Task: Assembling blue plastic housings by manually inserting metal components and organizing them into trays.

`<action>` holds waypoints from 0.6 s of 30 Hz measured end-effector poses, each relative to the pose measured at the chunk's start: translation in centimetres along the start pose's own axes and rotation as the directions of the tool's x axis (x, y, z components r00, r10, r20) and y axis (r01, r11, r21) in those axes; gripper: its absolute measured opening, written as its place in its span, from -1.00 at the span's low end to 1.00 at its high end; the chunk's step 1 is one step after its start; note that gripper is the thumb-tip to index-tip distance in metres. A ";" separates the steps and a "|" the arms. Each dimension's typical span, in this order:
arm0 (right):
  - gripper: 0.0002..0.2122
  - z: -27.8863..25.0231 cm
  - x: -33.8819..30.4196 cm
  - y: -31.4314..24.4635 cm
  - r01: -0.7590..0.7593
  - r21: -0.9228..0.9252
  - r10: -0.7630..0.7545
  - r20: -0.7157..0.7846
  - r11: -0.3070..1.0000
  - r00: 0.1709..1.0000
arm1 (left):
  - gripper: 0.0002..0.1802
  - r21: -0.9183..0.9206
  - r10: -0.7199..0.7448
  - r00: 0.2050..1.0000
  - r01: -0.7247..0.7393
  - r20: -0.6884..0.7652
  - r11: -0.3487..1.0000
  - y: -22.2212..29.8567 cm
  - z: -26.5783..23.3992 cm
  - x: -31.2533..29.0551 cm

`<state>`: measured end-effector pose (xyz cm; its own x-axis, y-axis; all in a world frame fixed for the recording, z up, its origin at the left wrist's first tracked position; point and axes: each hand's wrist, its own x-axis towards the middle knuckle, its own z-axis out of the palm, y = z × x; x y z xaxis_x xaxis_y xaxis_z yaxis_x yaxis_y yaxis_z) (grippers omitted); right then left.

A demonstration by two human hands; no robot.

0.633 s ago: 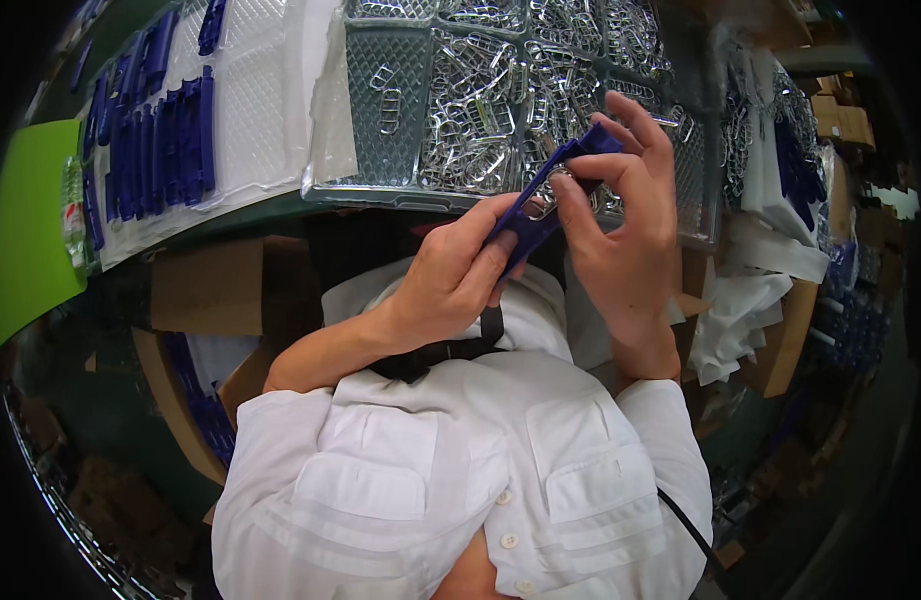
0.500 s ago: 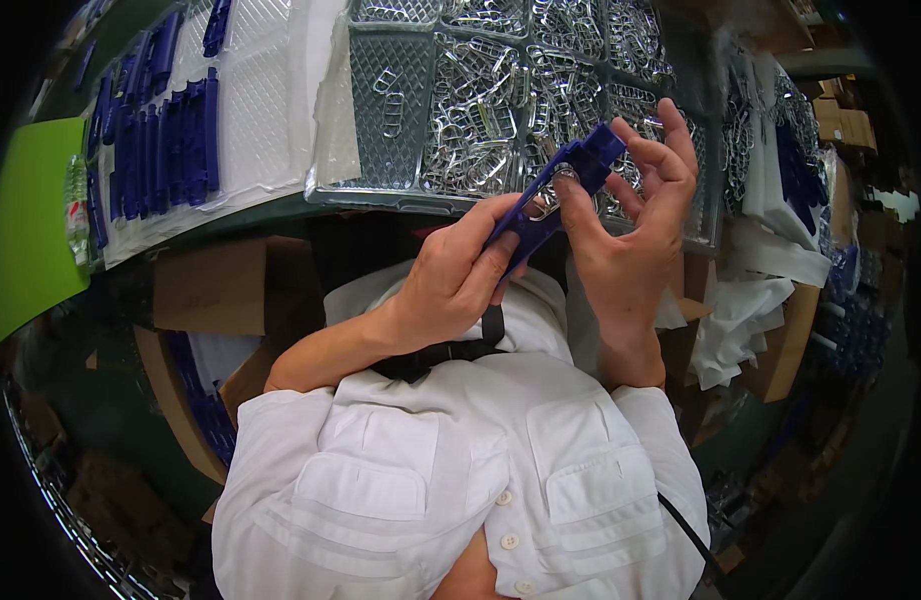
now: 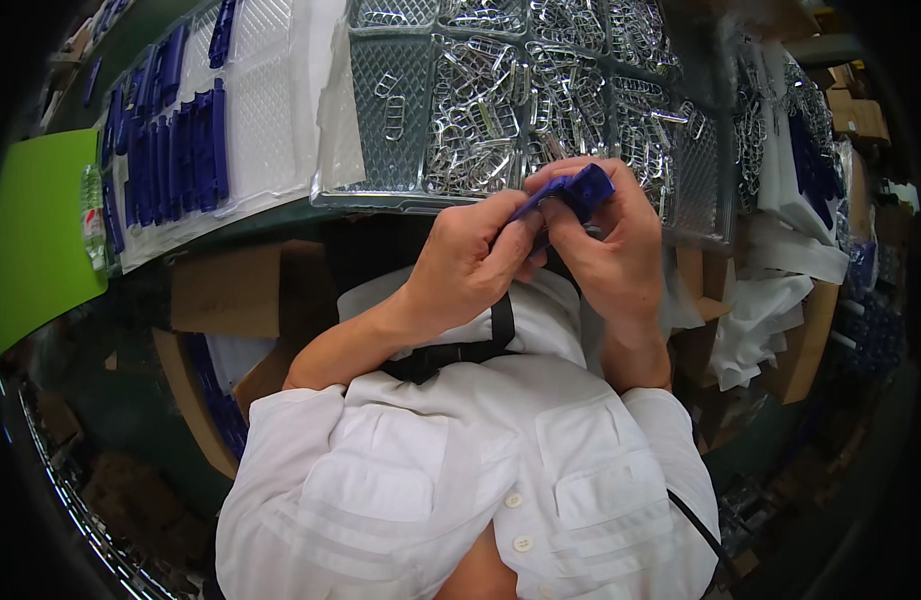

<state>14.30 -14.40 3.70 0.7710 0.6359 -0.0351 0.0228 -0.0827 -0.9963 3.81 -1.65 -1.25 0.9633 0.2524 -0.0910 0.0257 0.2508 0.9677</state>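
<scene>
Both my hands hold one long dark-blue plastic part (image 3: 587, 190) in front of my chest, just off the near edge of the clear compartment tray (image 3: 401, 203). My left hand (image 3: 466, 255) pinches its lower-left end between thumb and fingers. At the upper-right end, my right hand (image 3: 626, 250) is closed round it, its thumb pressed on the near face and its fingers curled over the far side. My fingers hide most of the part's middle, and any metal piece in it cannot be made out. Beyond my hands, shiny metal wire links (image 3: 476, 115) fill several tray compartments.
Several similar blue parts (image 3: 196, 145) lie in a clear tray at the left, beside a plastic bottle (image 3: 93, 215) and a green sheet (image 3: 41, 240). Open cardboard boxes (image 3: 226, 290) stand below the table edge. White wrapping (image 3: 756, 325) hangs at the right.
My right hand's fingers, spread before, have closed round the blue part's upper end. The part has turned and dropped slightly, and the metal link seen in it is now covered.
</scene>
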 end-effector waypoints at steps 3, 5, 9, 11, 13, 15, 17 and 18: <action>-0.86 0.0 -0.3 0.7 -0.002 0.003 0.002 -0.014 1.000 1.000 | -0.84 0.096 0.040 0.999 -0.038 -0.014 0.995 -0.1 0.3 -0.2; -0.87 -0.2 0.0 2.2 0.079 -0.080 -0.081 -0.025 0.994 0.996 | -0.85 0.138 0.039 0.998 -0.033 -0.041 0.990 -0.2 0.3 -0.1; -0.88 -1.1 2.2 2.9 0.081 -0.129 -0.083 -0.010 0.988 0.997 | -0.78 0.111 -0.093 0.995 0.095 -0.021 0.989 0.5 -0.1 1.8; -0.85 -1.7 2.7 2.3 -0.025 0.048 0.024 0.028 0.999 0.999 | -0.72 0.035 -0.087 0.991 0.084 0.106 0.996 1.9 -1.0 1.8; -0.80 -1.7 2.2 1.0 0.021 0.077 -0.024 0.037 0.997 0.999 | -0.50 -0.097 -0.135 0.936 0.176 0.326 0.980 2.9 -2.6 1.3; -0.61 -2.2 1.3 1.2 0.144 0.118 -0.154 0.073 0.982 0.985 | -0.47 -0.124 -0.131 0.948 0.173 0.289 0.977 3.1 -3.6 0.2; -0.55 -3.2 0.6 1.1 0.349 -0.173 -0.357 -0.016 0.921 0.934 | -0.39 -0.017 -0.090 0.992 0.092 0.090 0.996 3.7 -4.0 -1.5; -0.50 -3.8 0.5 1.2 0.473 -0.466 -0.558 -0.055 0.748 0.828 | -0.39 -0.012 -0.086 0.994 0.087 0.065 0.996 4.0 -4.1 -2.1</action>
<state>17.14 -17.04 2.78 0.6608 0.5305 0.5310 0.6783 -0.1190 -0.7251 0.80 2.65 1.80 0.9729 0.1680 -0.1586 0.1066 0.2827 0.9533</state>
